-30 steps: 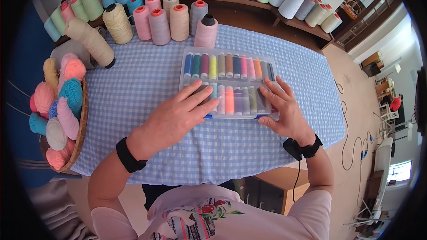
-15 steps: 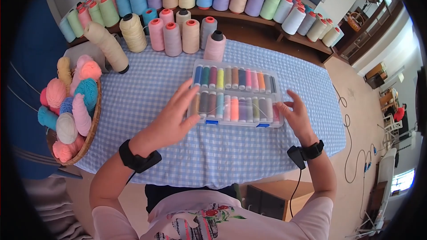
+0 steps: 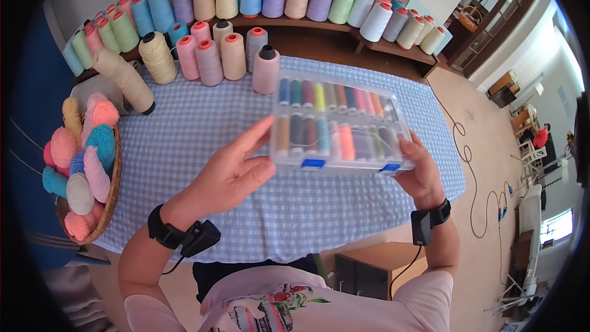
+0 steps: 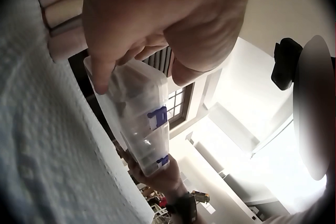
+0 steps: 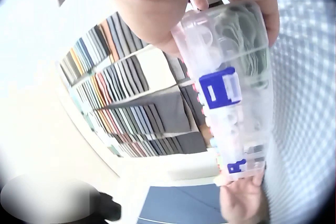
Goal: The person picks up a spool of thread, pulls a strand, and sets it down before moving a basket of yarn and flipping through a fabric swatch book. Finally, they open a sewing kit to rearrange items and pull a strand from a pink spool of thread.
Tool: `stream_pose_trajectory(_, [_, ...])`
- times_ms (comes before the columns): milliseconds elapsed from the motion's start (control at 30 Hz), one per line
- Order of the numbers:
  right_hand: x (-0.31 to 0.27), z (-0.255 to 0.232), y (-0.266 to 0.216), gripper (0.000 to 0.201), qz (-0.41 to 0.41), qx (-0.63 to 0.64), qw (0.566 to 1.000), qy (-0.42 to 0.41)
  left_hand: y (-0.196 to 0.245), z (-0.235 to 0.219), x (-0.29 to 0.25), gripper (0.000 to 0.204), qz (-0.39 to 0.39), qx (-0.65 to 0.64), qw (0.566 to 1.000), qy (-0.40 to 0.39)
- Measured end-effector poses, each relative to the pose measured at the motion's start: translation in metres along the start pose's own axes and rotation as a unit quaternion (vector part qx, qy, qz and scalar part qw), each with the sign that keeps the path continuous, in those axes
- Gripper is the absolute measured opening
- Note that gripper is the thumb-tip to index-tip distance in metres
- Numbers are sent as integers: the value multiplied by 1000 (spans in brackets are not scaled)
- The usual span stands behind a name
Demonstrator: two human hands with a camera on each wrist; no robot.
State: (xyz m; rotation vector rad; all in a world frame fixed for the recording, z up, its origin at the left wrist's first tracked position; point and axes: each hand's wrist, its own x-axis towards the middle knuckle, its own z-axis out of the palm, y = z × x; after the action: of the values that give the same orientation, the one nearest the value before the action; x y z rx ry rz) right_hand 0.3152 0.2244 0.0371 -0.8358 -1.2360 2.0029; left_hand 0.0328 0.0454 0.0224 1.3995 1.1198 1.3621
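Note:
A clear plastic case (image 3: 329, 115), with two rows of coloured thread spools and blue latches, is raised above the checked cloth. My right hand (image 3: 424, 169) grips its right end, thumb on the lid and fingers beneath. At the left end is my left hand (image 3: 215, 178), fingers along the edge and thumb by the front corner. In the left wrist view the left hand (image 4: 163, 14) spans the end of the case (image 4: 136, 98), some fingertips hidden behind it. The right wrist view shows the right hand (image 5: 152, 3) around the near end of the case (image 5: 231, 71).
Behind the case stand a pink cone (image 3: 266, 74) and several other thread cones, with more on a curved wooden shelf (image 3: 332, 45). A wicker basket (image 3: 110, 203) of yarn balls is at the left, near a leaning cream cone (image 3: 125, 80). Blue checked cloth (image 3: 203, 117) covers the table.
Both hands first lay on the lid, then moved out to the ends. The case has come up off the cloth and shifted right, its front tilted into view.

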Motion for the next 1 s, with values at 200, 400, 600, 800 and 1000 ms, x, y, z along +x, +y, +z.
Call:
stream_pose_trajectory(200, [11,-57,-17,51,-69,31,996,48,9,5,1,52,-16,-2,998,-55])
stream_pose_trajectory(400, [40,-143,-22,38,-84,35,979,181,9,-28,-31,34,-61,23,998,12])
stream_pose_trajectory(600, [39,-144,-11,38,-101,19,966,235,5,-55,-43,27,-55,-92,978,181])
stream_pose_trajectory(800, [49,-151,-1,42,-114,65,955,268,-8,-64,-40,25,1,-189,948,258])
stream_pose_trajectory(1000, [56,-130,-5,42,-132,56,943,299,-33,-72,-47,25,-2,-251,924,288])
